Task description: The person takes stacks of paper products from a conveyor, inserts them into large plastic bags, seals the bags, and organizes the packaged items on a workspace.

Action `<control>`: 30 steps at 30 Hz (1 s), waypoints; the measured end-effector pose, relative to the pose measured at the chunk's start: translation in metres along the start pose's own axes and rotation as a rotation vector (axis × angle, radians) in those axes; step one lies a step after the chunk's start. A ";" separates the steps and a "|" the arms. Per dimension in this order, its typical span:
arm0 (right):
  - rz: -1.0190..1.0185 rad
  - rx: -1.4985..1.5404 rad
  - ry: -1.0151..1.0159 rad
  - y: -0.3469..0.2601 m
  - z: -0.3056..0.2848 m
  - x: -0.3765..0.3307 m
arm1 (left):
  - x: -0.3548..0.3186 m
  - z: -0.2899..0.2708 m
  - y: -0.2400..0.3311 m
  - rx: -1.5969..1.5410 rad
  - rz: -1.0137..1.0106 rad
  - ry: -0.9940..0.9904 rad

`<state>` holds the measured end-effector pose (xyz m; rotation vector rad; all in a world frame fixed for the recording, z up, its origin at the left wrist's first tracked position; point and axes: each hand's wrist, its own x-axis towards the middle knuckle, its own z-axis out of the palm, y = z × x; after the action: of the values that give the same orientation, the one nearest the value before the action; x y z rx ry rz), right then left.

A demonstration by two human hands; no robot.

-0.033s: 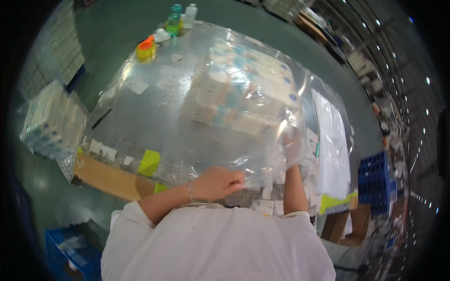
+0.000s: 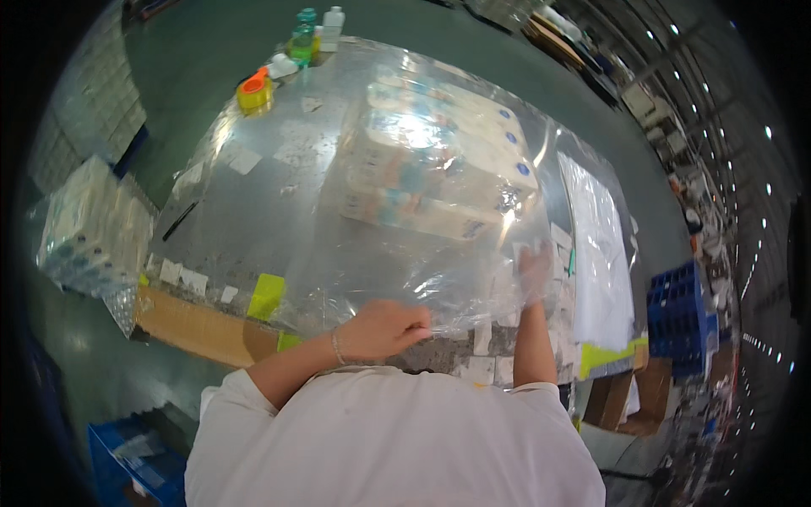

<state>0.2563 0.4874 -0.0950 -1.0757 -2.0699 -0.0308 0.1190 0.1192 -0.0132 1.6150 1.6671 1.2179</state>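
A large clear plastic bag (image 2: 380, 270) lies over the table, its near edge toward me. Inside it sits a block of white, pale-blue-printed packs (image 2: 422, 152) with round blue marks on the right ends. My left hand (image 2: 384, 328) is closed in a pinch on the bag's near edge. Farther right, my right hand (image 2: 534, 270) reaches up beside the bag's near right part, seen through the film. Its fingers are blurred and partly veiled by plastic, so their grip cannot be made out.
At the far left stand a yellow tape roll (image 2: 255, 95) with an orange part, a green bottle (image 2: 302, 42) and a white bottle (image 2: 332, 29). A black pen (image 2: 180, 221) lies left. White plastic sheets (image 2: 594, 253) lie right. Wrapped packs (image 2: 89, 228) stand beyond the left edge.
My right hand has shifted slightly at the bag's near right part. The bag's film has creased differently. My left hand keeps its pinch, and the whole view has moved a little.
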 end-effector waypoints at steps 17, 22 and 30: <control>0.408 0.619 0.000 0.069 -0.130 0.058 | 0.038 -0.095 -0.083 0.544 -0.172 0.803; 0.490 0.533 -0.658 -0.014 -0.034 0.079 | 0.079 -0.105 -0.160 0.811 -0.531 0.740; -1.117 -0.500 -1.363 -0.055 0.118 0.043 | 0.108 -0.088 -0.217 0.766 -0.620 -0.013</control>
<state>0.1291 0.5237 -0.1313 0.1788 -3.7962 -0.5065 -0.0815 0.2256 -0.1347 1.2644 2.5413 0.2572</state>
